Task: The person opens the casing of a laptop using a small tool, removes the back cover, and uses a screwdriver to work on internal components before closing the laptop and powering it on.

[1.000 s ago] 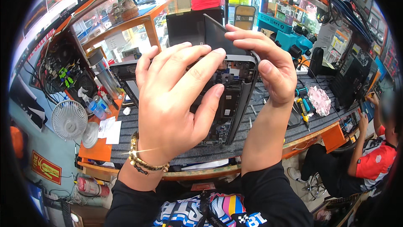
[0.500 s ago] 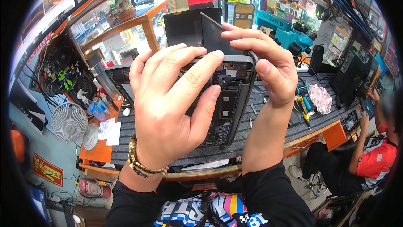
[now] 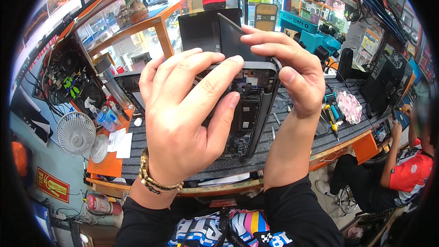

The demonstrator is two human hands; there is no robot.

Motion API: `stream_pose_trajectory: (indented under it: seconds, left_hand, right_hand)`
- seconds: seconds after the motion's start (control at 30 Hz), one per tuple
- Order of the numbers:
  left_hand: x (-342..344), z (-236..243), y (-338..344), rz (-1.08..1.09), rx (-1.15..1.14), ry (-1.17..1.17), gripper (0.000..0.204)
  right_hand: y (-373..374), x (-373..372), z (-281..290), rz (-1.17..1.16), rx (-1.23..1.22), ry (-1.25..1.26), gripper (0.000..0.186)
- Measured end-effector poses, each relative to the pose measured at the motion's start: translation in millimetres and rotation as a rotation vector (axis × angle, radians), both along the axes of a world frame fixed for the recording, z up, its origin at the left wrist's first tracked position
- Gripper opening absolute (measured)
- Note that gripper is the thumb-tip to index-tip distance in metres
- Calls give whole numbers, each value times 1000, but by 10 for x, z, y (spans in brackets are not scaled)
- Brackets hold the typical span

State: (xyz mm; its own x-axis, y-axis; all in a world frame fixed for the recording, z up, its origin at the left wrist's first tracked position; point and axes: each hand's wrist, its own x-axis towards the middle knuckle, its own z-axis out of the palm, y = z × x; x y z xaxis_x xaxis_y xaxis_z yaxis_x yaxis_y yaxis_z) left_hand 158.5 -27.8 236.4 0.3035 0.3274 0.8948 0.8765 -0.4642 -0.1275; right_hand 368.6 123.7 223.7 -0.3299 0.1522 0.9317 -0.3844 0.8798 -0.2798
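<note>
An opened laptop (image 3: 250, 110) stands on its edge on the grey striped mat, its circuit boards and inner parts facing me. My left hand (image 3: 183, 105) lies across its front, fingers over the top edge and thumb apart over the exposed parts; it hides much of the laptop. At the upper right corner my right hand (image 3: 299, 71) curls round, thumb by the corner and fingertips against a thin dark panel (image 3: 232, 39) rising behind. Exactly where those fingers press is partly hidden. Left of my left hand a dark frame-like part (image 3: 130, 84) shows.
A dark screen (image 3: 196, 30) stands behind. To the right lie a yellow screwdriver (image 3: 331, 118), a crumpled pink cloth (image 3: 348, 107) and a teal microscope (image 3: 315, 41). On the left are bottles (image 3: 107, 119), papers (image 3: 120, 143) and a white fan (image 3: 76, 132). A person in red (image 3: 407, 169) sits at right.
My hands and the laptop hold nearly the same place. In the background the person in red has shifted slightly left, and another person shows beside them.
</note>
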Motion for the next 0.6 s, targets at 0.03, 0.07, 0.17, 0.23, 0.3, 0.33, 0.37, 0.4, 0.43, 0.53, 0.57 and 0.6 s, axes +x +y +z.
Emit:
stream_pose_trajectory:
  seconds: [0.03,0.07,0.17,0.23,0.3,0.33,0.37,0.4,0.43,0.53,0.57,0.6]
  left_hand:
    - [2,2,-3,5,-1,0,40]
    - [3,4,-8,4,-1,1,40]
    - [15,14,-26,0,-17,-7,39]
    - [41,30,-35,13,-32,-31,37]
    - [51,47,-33,13,-34,-31,36]
    - [56,53,-26,12,-36,-32,35]
    - [65,61,-13,12,-36,-31,35]
    - [73,70,0,3,-33,-28,34]
    - [83,78,11,-6,-30,-26,34]
    - [104,89,24,-15,-28,-21,31]
    - [105,94,11,-11,-29,-19,31]
    - [116,95,5,-11,-34,-27,30]
  right_hand:
    - [-3,2,1,0,8,-2,48]
    - [-6,5,4,-1,16,-4,48]
    - [-13,5,3,-16,8,-5,48]
    - [-20,8,7,-19,1,-5,48]
    - [-22,9,5,-24,-5,-5,49]
    - [-21,9,3,-16,-6,-3,49]
    - [-21,8,1,-7,-7,-1,49]
    - [-24,5,0,-8,-7,-1,49]
    - [-26,1,-1,-2,-7,3,49]
    - [-30,0,11,9,9,1,49]
    - [-33,-3,17,13,28,-7,49]
    - [-41,9,18,8,27,-6,49]
